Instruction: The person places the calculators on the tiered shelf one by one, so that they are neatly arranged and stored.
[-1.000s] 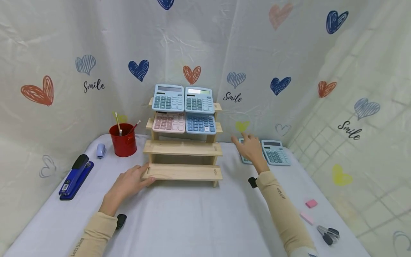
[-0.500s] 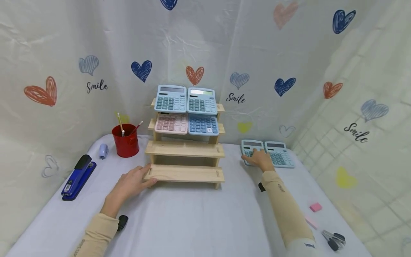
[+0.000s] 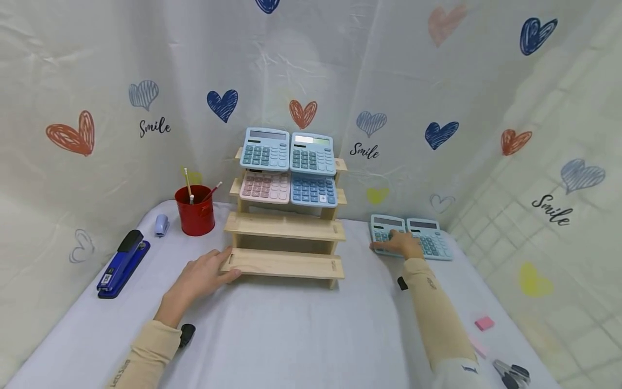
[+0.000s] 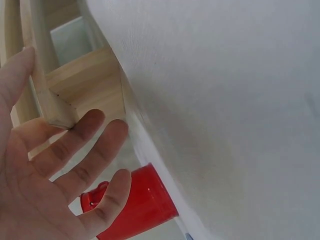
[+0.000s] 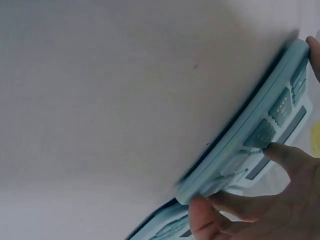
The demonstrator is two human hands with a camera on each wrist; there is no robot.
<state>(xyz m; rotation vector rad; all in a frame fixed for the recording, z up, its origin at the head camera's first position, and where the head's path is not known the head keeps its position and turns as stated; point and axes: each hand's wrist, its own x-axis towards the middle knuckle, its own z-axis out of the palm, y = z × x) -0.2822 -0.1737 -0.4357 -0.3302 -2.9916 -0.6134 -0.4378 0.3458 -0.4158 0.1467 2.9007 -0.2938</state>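
My left hand (image 3: 201, 278) holds the left end of the bottom board of a four-step wooden rack (image 3: 284, 263), its thumb along one side and fingertips around the board's end in the left wrist view. Two light blue calculators stand on the top step, with a pink calculator (image 3: 264, 187) and a darker blue calculator (image 3: 313, 190) one step lower. To the right, my right hand (image 3: 400, 244) grips a light blue calculator (image 5: 240, 127) across its sides, with a finger over the keys. Beside it another light blue calculator (image 3: 434, 247) lies on the table.
A red bucket (image 3: 196, 216) with pencils, a small lilac stapler (image 3: 162, 225) and a large blue stapler (image 3: 123, 265) are at the left. Pink erasers (image 3: 484, 323) and a silver-and-black clip-like item (image 3: 512, 373) lie at front right. A heart-print curtain (image 3: 330, 65) hangs behind.
My right hand has come down onto the nearer light blue calculator and now grips it by the sides. The left hand stays at the rack; the head view has shifted slightly.
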